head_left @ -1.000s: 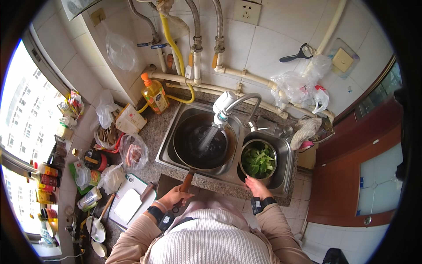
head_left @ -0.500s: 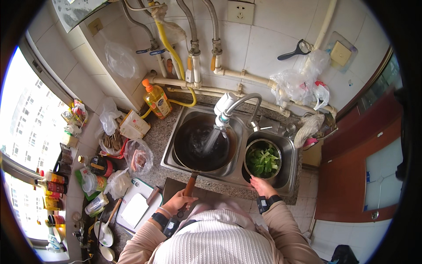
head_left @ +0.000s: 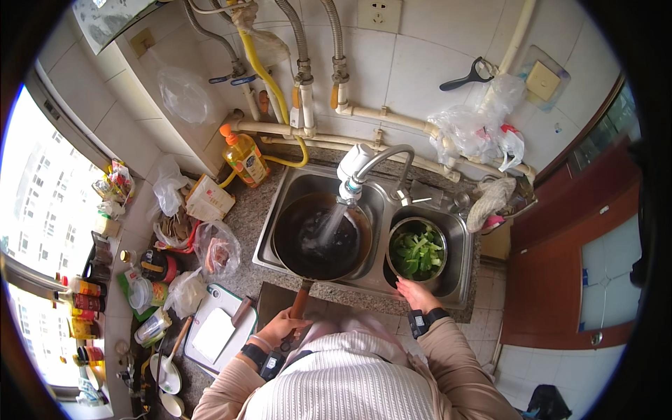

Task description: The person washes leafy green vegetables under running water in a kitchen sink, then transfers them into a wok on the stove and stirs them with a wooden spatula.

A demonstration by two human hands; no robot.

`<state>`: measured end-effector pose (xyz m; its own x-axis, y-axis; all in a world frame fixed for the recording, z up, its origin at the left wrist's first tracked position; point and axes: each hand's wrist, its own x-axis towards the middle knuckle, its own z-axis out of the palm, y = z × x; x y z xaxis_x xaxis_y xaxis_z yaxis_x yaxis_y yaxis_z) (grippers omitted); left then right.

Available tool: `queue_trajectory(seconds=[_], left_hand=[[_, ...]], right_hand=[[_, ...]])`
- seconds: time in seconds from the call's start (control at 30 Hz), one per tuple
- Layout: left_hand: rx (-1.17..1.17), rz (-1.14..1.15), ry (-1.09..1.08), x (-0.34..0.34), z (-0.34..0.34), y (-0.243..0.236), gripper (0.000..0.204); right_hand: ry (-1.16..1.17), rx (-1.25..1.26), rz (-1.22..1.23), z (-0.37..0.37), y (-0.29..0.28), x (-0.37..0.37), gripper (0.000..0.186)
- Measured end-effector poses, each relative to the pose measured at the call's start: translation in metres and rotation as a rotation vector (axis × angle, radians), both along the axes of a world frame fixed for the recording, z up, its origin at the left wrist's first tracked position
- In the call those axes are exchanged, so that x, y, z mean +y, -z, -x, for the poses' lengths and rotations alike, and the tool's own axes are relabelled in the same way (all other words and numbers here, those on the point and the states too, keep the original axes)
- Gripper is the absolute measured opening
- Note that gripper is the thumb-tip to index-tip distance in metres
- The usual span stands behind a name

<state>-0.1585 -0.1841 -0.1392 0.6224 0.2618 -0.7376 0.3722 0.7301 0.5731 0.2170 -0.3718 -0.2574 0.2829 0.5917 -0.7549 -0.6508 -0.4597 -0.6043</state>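
Note:
My left hand [head_left: 288,323] is closed on the wooden handle [head_left: 299,299] of a dark wok [head_left: 294,245], which sits in the left basin of the steel sink [head_left: 267,241]. A stream of water [head_left: 334,218] runs into the wok from a curved tap [head_left: 381,159] with a white fitting [head_left: 355,162]. In the right basin stands a metal bowl of green leafy vegetables [head_left: 414,253]. My right hand [head_left: 413,295] is open at the front of that bowl, fingertips by its rim; whether they touch it I cannot tell.
Left on the counter [head_left: 245,280] are a cutting board [head_left: 213,334], a bag with pinkish contents [head_left: 218,250], an orange-pump bottle [head_left: 245,157] and several containers. Jars [head_left: 87,304] line the windowsill. Pipes run along the back wall; a wooden door [head_left: 539,294] stands at the right.
The view has shifted slightly, so the scene and hands appear a little further right than a second ago. My hands keep their places; water still runs into the wok.

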Motion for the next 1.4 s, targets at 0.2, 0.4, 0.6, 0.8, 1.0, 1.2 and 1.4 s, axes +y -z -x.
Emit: queue_trajectory(seconds=[0.2, 0.4, 0.6, 0.8, 1.0, 1.2, 1.4], left_hand=[[0.004, -0.009, 0.021, -0.001, 0.001, 0.002, 0.022], [0.005, 0.001, 0.022, -0.001, 0.005, 0.006, 0.023], [0.040, -0.023, 0.044, -0.001, 0.006, 0.006, 0.025], [0.047, 0.023, 0.021, -0.002, 0.008, 0.010, 0.027], [0.028, 0.027, 0.020, -0.002, 0.010, 0.011, 0.025], [0.001, 0.035, 0.036, 0.000, 0.013, 0.015, 0.026], [0.016, 0.035, 0.036, 0.001, 0.010, 0.010, 0.026]], right_hand=[[-0.008, -0.010, -0.032, 0.004, -0.006, 0.002, 0.065], [-0.003, -0.003, -0.062, 0.001, 0.001, -0.003, 0.063], [-0.015, -0.028, -0.046, 0.002, 0.000, 0.000, 0.060], [-0.030, -0.027, -0.029, 0.003, -0.002, 0.001, 0.060], [-0.011, -0.020, -0.033, 0.003, -0.001, -0.002, 0.058], [-0.007, -0.027, -0.030, 0.004, -0.007, 0.000, 0.057], [-0.081, -0.029, 0.099, -0.002, -0.021, 0.012, 0.059]])
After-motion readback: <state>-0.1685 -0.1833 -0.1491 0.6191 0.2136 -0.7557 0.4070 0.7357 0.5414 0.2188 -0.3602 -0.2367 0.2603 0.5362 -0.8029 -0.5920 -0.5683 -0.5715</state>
